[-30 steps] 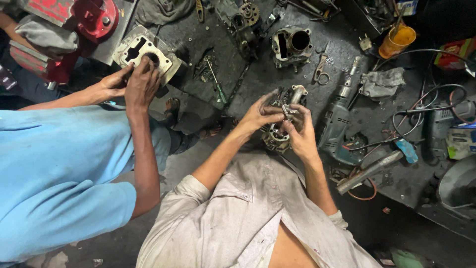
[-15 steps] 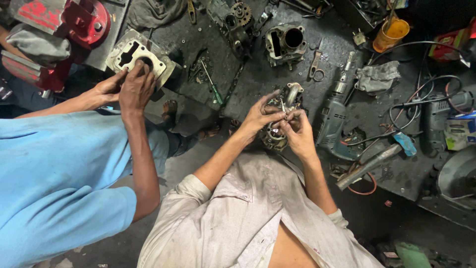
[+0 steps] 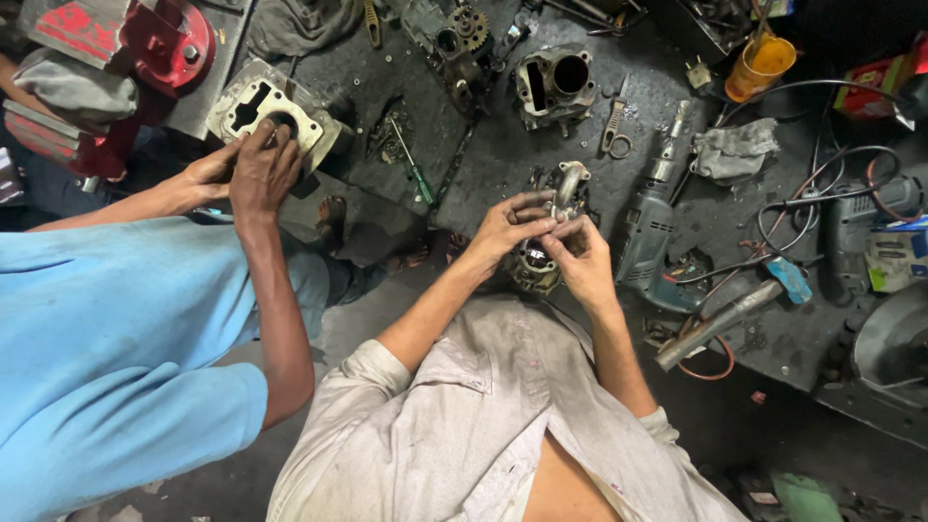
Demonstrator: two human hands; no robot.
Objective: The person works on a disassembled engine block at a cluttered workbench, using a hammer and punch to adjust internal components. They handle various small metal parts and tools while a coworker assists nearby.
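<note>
While the view has slid slightly since a moment ago, same grip on the engine part.

Beside, a co-worker's hands pressed on a pale cylinder block; at centre, left hand and right hand both clasped around the grimy grey metal casting with curved pipe, over the dark bench; rightward, a drill.

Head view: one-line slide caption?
Both hands, left and right, grip a grimy engine part beside a power drill.
</note>
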